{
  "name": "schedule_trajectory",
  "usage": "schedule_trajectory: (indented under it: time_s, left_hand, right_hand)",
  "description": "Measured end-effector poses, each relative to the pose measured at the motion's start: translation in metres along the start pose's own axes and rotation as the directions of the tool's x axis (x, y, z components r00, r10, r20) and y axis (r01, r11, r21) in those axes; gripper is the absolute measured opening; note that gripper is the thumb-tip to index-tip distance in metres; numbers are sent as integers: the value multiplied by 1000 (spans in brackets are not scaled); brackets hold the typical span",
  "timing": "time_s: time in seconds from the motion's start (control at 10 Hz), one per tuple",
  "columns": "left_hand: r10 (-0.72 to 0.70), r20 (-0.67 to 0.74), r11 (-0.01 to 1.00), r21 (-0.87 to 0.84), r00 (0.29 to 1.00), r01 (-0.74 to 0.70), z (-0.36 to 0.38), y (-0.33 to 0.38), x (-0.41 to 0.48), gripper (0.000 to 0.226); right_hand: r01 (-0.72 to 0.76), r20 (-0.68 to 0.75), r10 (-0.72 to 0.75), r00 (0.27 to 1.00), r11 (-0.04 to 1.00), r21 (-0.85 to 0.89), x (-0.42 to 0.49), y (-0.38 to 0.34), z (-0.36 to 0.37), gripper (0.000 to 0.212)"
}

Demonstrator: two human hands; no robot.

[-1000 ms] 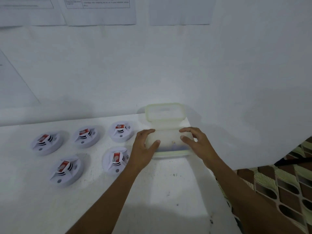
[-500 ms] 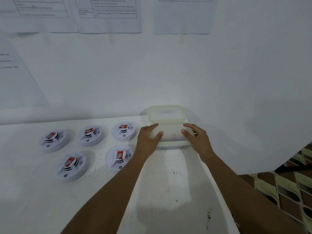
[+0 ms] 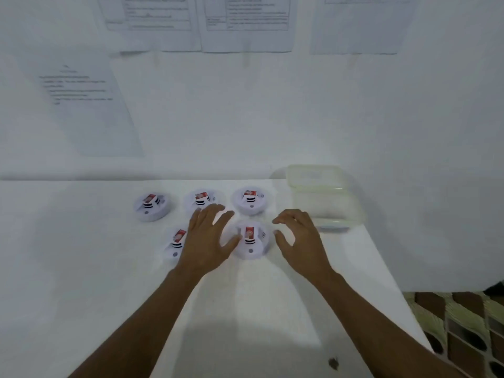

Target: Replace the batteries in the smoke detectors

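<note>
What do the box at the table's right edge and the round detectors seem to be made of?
Box: probably plastic, cloudy and translucent, with a greenish lid rim. Detectors, such as the nearest one: apparently matte white moulded plastic, with dark slots and a red battery.

Right edge of front-left smoke detector (image 3: 174, 245) covered by left hand (image 3: 206, 241). Lower part of back-middle detector (image 3: 201, 199) hidden behind same hand's fingertips (image 3: 218, 208). Plastic box (image 3: 326, 203) smeared by motion blur; contents not discernible. Print on wall papers (image 3: 245, 23) too blurred to read; top sheets cut by upper frame edge. Both forearms cut off at bottom edge.
</note>
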State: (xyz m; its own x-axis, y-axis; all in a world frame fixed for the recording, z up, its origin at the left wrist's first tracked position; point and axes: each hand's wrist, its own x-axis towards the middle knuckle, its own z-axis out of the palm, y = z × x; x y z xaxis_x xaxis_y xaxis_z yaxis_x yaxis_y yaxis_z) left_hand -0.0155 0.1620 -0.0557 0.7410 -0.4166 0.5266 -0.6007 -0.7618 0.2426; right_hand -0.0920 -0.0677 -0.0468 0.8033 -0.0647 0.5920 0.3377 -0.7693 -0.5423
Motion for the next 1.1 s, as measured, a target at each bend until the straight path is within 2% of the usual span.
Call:
schedule_trajectory:
  time_s: [0.1, 0.2, 0.3, 0.4, 0.7, 0.9, 1.0, 1.1]
  left_hand:
    - [-53, 52, 996, 77, 997, 49, -20, -45, -28, 61]
    - [-173, 107, 985, -7, 979, 175, -34, -79, -53, 71]
    - [-206, 211, 936, -243, 956, 255, -43, -99, -69, 75]
    - [-187, 185, 907, -346, 965, 241, -46, -108, -74, 70]
    - [-210, 167, 888, -380, 963, 260, -48, -125, -84, 71]
    - [-207, 161, 910, -331, 965, 250, -47, -120, -84, 72]
    - [-236, 158, 908, -316, 959, 275, -55, -115, -81, 84]
    - [-228, 89, 921, -304, 969, 245, -52, -113, -90, 93]
  right_hand:
    - [-170, 180, 171, 969, 985, -25, -11, -18, 40, 40]
    - [-299, 261, 305, 916, 952, -63, -18, -32, 67, 61]
    - [-323, 216, 330, 919, 944, -71, -22, -48, 83, 65]
    - [-331, 174, 345, 922, 938, -103, -25, -64, 95, 64]
    - [-242, 130, 262, 956, 958, -152, -27, -74, 100, 65]
    - [-213, 129, 236, 963, 961, -175, -26, -71, 99, 69]
    - [-250, 137, 271, 953, 956, -155, -23, -73, 94, 71]
    - [-325, 113, 331, 937, 943, -70, -31, -73, 95, 76]
